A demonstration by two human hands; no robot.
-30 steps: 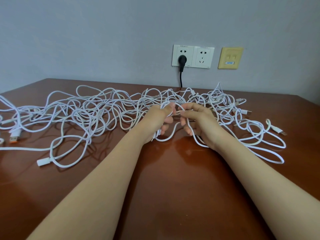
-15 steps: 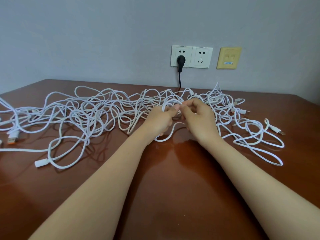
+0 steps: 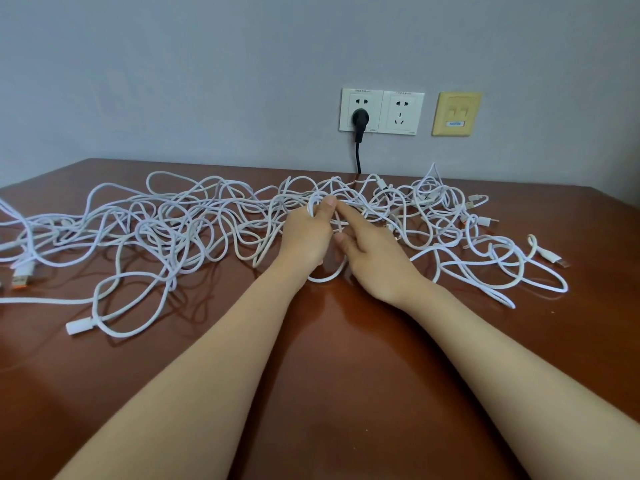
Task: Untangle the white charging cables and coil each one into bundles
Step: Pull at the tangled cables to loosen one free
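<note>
Right fingers (image 3: 350, 217) now straighter, against cable tangle (image 3: 180, 220)

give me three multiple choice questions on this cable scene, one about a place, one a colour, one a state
1. Where is the black plug?
A) in the left wall socket
B) in the right wall socket
C) hanging loose, unplugged

2. What colour is the wall plate at the far right?
A) white
B) yellow
C) grey

3. What is the left hand doing?
A) pressing flat with straight fingers
B) hovering, holding nothing
C) gripping a loop of white cable

Answers:
1 A, the plug sits in the left socket's lower holes.
2 B, the plate shows plain yellow.
3 C, its fingers curl round a loop in the middle of the tangle.
</note>
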